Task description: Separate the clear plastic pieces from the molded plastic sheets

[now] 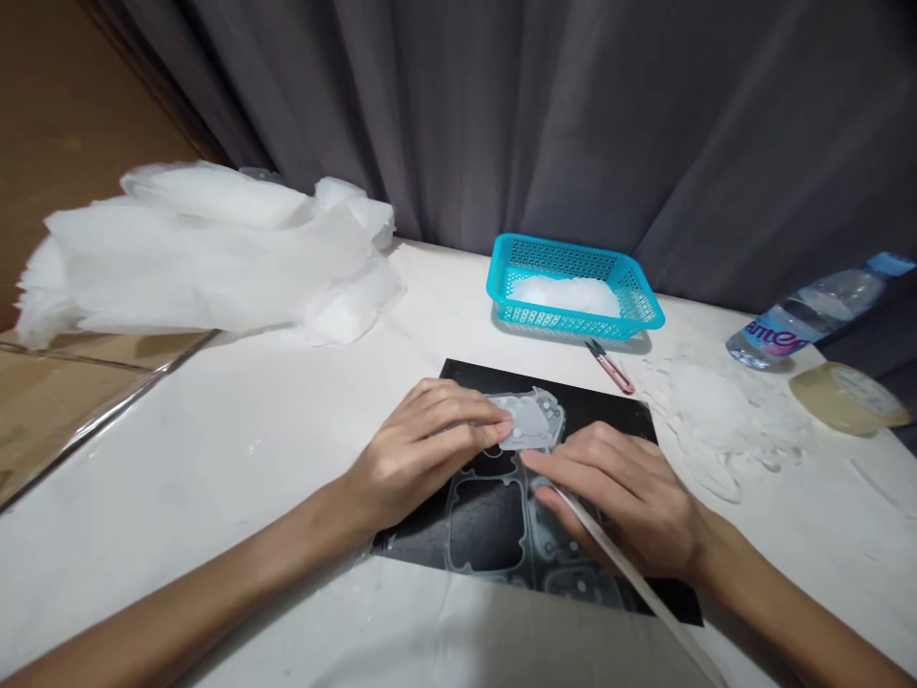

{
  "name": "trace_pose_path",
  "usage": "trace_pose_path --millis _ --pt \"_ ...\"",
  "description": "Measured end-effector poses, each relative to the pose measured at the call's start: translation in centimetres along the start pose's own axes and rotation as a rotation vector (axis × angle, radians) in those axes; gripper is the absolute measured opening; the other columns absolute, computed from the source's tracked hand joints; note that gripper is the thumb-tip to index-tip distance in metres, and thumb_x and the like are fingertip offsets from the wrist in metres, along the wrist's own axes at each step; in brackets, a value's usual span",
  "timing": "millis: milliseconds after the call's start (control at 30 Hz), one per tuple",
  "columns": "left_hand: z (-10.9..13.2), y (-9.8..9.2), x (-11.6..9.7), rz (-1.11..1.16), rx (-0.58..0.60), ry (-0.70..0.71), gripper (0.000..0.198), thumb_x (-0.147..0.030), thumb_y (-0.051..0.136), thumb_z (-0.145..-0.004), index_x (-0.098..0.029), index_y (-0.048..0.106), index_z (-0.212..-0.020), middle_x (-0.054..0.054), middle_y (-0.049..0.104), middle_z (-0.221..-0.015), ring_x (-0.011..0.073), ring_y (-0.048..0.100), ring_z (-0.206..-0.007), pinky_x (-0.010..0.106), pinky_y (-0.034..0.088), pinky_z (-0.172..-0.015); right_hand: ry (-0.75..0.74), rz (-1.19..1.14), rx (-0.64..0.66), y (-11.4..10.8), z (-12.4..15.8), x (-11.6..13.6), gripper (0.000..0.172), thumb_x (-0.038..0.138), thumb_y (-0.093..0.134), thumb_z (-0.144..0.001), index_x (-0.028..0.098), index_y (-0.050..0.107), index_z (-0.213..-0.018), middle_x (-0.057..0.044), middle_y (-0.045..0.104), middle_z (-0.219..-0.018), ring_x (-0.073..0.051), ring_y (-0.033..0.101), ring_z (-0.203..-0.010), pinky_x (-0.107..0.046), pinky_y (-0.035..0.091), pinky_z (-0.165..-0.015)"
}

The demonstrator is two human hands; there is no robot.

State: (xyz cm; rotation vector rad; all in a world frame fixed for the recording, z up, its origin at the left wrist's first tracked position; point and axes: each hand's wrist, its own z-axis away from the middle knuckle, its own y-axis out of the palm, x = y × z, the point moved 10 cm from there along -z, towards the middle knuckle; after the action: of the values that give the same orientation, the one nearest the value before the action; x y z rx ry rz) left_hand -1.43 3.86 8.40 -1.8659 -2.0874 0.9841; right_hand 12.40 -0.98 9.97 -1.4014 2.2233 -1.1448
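Note:
A black mat (616, 409) lies on the white table (215, 459). On it rests a translucent moulded rubber sheet (494, 521) with frame-shaped outlines. My left hand (422, 444) presses its fingers down on a pale grey flap of that sheet (534, 420). My right hand (623, 497) lies beside it, fingers curled round a thin white strip (630, 573) that runs back toward me.
A turquoise basket (573, 282) with white scraps stands behind the mat. Small snips with a pink handle (612, 368) lie in front of it. White trimmings (709, 411), a tape roll (849, 397) and a lying water bottle (809, 315) are on the right. A heap of white sheets (207, 253) sits far left.

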Motion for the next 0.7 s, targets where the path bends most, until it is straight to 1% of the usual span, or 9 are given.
trace_pose_path --millis 100,200,267,333,400,467,567,633,700 --pt "0.0 -0.2 0.0 0.005 -0.024 0.000 0.031 -0.007 0.070 -0.095 -0.023 0.070 -0.121 0.006 0.080 -0.110 0.0196 0.075 -0.098 0.037 0.057 -0.085 -0.004 -0.007 -0.057 -0.6 0.7 -0.2 0.030 0.002 0.061 -0.091 0.007 0.066 -0.120 -0.009 0.074 -0.090 -0.018 0.065 -0.077 -0.032 0.055 -0.067" --pt "0.0 -0.3 -0.1 -0.005 -0.037 0.000 0.030 -0.007 0.071 -0.094 -0.023 0.071 -0.120 0.006 0.080 -0.110 0.0188 0.075 -0.094 0.036 0.057 -0.083 0.061 0.062 -0.119 -1.1 0.9 -1.1 0.029 -0.001 0.061 -0.090 0.010 0.065 -0.117 -0.009 0.072 -0.089 -0.018 0.064 -0.076 -0.031 0.055 -0.068" --pt "-0.1 -0.3 -0.1 -0.014 -0.037 -0.006 0.029 -0.007 0.071 -0.094 -0.024 0.071 -0.119 0.005 0.081 -0.110 0.0184 0.075 -0.093 0.036 0.058 -0.083 0.091 0.099 -0.134 -1.1 0.7 -1.5 0.025 0.003 0.065 -0.091 0.011 0.065 -0.115 -0.009 0.072 -0.089 -0.018 0.065 -0.075 -0.031 0.055 -0.068" --pt "-0.1 -0.3 -0.2 -0.017 -0.042 -0.013 0.027 -0.007 0.071 -0.094 -0.024 0.072 -0.116 0.005 0.081 -0.109 0.0182 0.076 -0.092 0.036 0.058 -0.083 0.073 0.118 -0.132 -1.0 0.5 -1.3 0.023 0.009 0.068 -0.093 0.011 0.064 -0.115 -0.009 0.073 -0.088 -0.018 0.065 -0.075 -0.031 0.055 -0.068" --pt "-0.2 -0.3 -0.3 -0.018 -0.047 -0.018 0.025 -0.007 0.071 -0.094 -0.023 0.073 -0.113 0.005 0.081 -0.109 0.0181 0.076 -0.092 0.036 0.058 -0.083 0.055 0.133 -0.135 -0.9 0.4 -1.1 0.023 0.012 0.070 -0.094 0.011 0.062 -0.116 -0.009 0.073 -0.088 -0.019 0.066 -0.077 -0.031 0.055 -0.069" --pt "-0.3 -0.4 -0.4 -0.015 -0.053 -0.018 0.024 -0.006 0.072 -0.093 -0.022 0.073 -0.112 0.005 0.080 -0.109 0.0180 0.076 -0.092 0.036 0.059 -0.083 0.076 0.134 -0.156 -1.1 0.5 -1.4 0.023 0.013 0.070 -0.094 0.011 0.061 -0.115 -0.008 0.072 -0.089 -0.019 0.064 -0.078 -0.031 0.055 -0.070" --pt "-0.4 -0.3 -0.6 0.002 -0.050 -0.015 0.026 -0.004 0.072 -0.092 -0.020 0.073 -0.112 0.006 0.080 -0.110 0.0184 0.076 -0.093 0.036 0.060 -0.083 0.157 0.151 -0.175 -1.0 1.0 -2.7 0.010 0.023 0.062 -0.101 0.015 0.062 -0.108 -0.007 0.069 -0.087 -0.019 0.060 -0.079 -0.033 0.054 -0.070" --pt "-0.4 -0.3 -0.7 0.012 -0.048 -0.010 0.028 -0.002 0.072 -0.091 -0.019 0.072 -0.113 0.008 0.080 -0.110 0.0184 0.076 -0.094 0.035 0.060 -0.083 0.230 0.223 -0.128 -0.3 1.4 -3.7 0.022 0.033 0.050 -0.107 0.017 0.065 -0.102 -0.010 0.067 -0.092 -0.023 0.058 -0.087 -0.038 0.054 -0.076" --pt "-0.3 -0.1 -0.6 0.030 -0.033 -0.019 0.028 0.000 0.071 -0.091 -0.018 0.071 -0.113 0.009 0.079 -0.112 0.0187 0.076 -0.096 0.035 0.060 -0.085 0.317 0.310 -0.056 0.7 1.9 -4.9 0.033 0.038 0.042 -0.109 0.018 0.067 -0.102 -0.014 0.065 -0.106 -0.028 0.055 -0.103 -0.045 0.054 -0.085"
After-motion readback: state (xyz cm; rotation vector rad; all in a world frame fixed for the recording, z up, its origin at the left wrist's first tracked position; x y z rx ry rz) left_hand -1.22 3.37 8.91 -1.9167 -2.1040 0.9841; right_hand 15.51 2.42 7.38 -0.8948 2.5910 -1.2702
